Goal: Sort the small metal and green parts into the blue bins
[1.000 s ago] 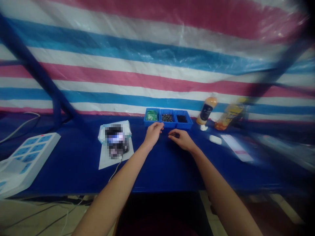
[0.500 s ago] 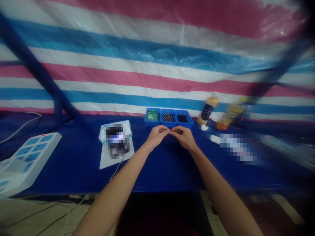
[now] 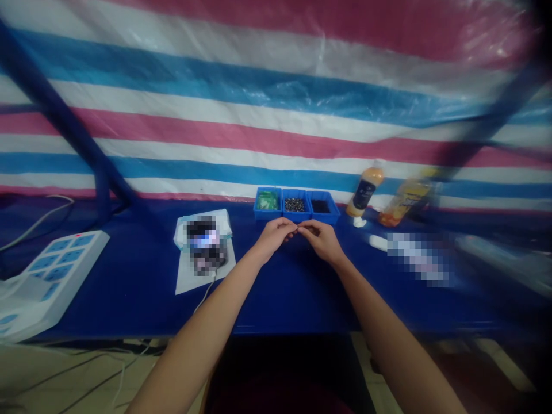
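Observation:
My left hand [image 3: 273, 238] and my right hand [image 3: 322, 240] meet at the middle of the blue table [image 3: 280, 299], their fingertips pinched together. A small thin item [image 3: 299, 229] seems to sit between the fingertips, too small to name. Just beyond the hands stands a row of blue plastic bins: green packets in the left bin [image 3: 267, 201], grey-black beads in the middle bin [image 3: 295, 204], and fine black material in the right bin [image 3: 321, 206].
A pixelated device [image 3: 204, 246] lies on a white sheet to the left, with a white cable running from it. A power strip [image 3: 56, 276] sits at the far left. An orange-capped bottle [image 3: 368, 190] and a yellow bottle [image 3: 407, 198] stand to the right.
Between the oldest frame and the middle one, my hands came together and their fingertips met. Since then they have stayed nearly still, with the view shifting only slightly.

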The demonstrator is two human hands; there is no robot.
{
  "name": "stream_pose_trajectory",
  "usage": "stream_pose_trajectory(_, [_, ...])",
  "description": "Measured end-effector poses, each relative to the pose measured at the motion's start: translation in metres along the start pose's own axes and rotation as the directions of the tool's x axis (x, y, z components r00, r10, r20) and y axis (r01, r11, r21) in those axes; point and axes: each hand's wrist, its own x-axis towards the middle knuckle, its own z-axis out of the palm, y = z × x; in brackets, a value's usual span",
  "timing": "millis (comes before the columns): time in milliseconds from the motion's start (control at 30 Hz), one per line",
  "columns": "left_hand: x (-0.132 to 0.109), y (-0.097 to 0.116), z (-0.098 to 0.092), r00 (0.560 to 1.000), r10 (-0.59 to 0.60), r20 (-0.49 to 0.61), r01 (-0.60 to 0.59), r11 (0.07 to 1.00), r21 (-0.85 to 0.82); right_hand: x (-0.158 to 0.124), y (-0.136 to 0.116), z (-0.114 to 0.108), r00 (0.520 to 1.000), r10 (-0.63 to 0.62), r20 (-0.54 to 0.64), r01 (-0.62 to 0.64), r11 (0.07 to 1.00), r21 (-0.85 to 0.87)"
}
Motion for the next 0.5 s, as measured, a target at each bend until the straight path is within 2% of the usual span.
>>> stream_pose_trajectory(100, [0.001,0.001,-0.002,1.000,-0.010,-0.023,0.011,1.000,0.021,-0.002,-0.002,-0.001,0.999,-0.025,0.022,0.027,0.995,-0.096])
stream_pose_trajectory(200, [0.002,0.000,-0.003,0.997,-0.014,-0.072,0.016,1.000,0.024,-0.002,0.002,0.001,0.997,0.018,0.070,-0.007,0.988,-0.152])
stream_pose_trajectory(300, [0.004,-0.003,-0.003,0.994,-0.020,-0.107,0.024,0.999,0.040,0.002,0.007,0.005,0.995,0.098,0.007,-0.098,0.995,0.006])
stream_pose_trajectory(400, [0.004,-0.003,-0.003,0.993,-0.026,-0.112,0.032,0.998,0.058,0.006,0.010,0.007,0.990,0.126,-0.055,-0.109,0.964,0.243])
stream_pose_trajectory(467, [0.003,-0.002,-0.002,0.994,-0.029,-0.108,0.036,0.997,0.062,0.007,0.010,0.005,0.994,0.100,-0.047,-0.085,0.965,0.249])
stream_pose_trajectory(500, [0.003,-0.002,-0.002,0.993,-0.030,-0.111,0.037,0.997,0.063,0.007,0.011,0.002,0.996,0.080,-0.041,-0.071,0.981,0.183])
